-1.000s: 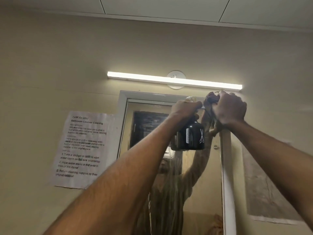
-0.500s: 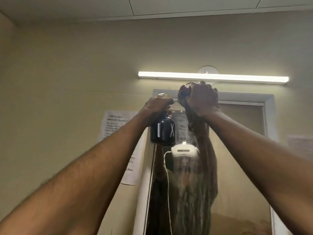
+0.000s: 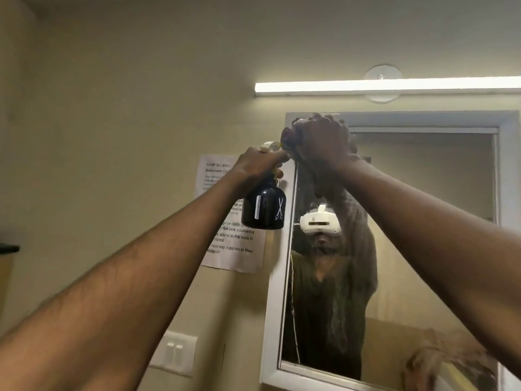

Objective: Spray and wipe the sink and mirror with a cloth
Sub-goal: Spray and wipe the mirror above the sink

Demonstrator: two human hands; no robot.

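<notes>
A white-framed mirror (image 3: 423, 221) hangs on the beige wall, with wet streaks down its left part. My right hand (image 3: 324, 139) grips a dark bunched cloth (image 3: 290, 135) and presses it against the mirror's top left corner. Just left of it, my left hand (image 3: 259, 163) holds the head of a black spray bottle (image 3: 263, 210) marked with a white comb and scissors; the bottle hangs in front of the mirror's left frame. The sink is out of view.
A paper notice (image 3: 234, 244) is taped to the wall left of the mirror, partly behind the bottle. A lit light bar (image 3: 386, 87) runs above the mirror. A white wall switch (image 3: 174, 354) sits lower left. A dark object (image 3: 8, 248) juts in at the left edge.
My right hand has carried the cloth along the mirror's top edge from the right corner to the left corner. My left hand and the bottle moved left with it, and my view turned.
</notes>
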